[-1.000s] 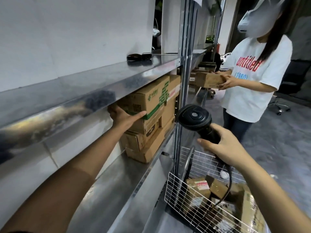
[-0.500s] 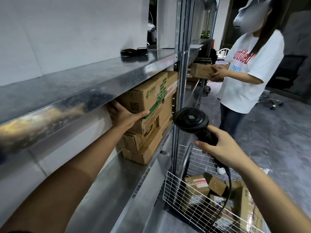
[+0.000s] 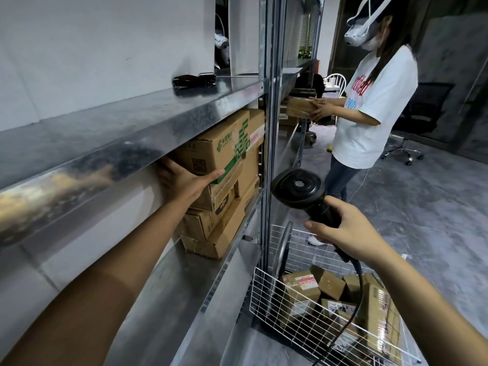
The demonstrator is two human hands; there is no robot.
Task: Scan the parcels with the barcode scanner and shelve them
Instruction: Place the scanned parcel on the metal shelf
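A stack of cardboard parcels stands on the middle metal shelf (image 3: 169,294); the top one is a brown box with green print (image 3: 211,151). My left hand (image 3: 184,182) reaches under the upper shelf and lies flat against the near end of that top box, thumb stretched along its lower edge. My right hand (image 3: 346,233) grips the handle of a black barcode scanner (image 3: 301,188), its round head up near the shelf post and its cable hanging down. Below my right arm a white wire cart (image 3: 266,302) holds several brown parcels (image 3: 303,289).
A vertical steel post (image 3: 268,128) divides the shelving bays. A dark object (image 3: 194,79) lies on the upper shelf. Another person in a white T-shirt (image 3: 369,109) stands at the far bay holding a parcel (image 3: 298,107). An office chair (image 3: 412,125) stands behind on grey floor.
My left hand stays pressed on the top box and the scanner stays in my right hand. The other person has pushed their parcel further toward the far shelf.
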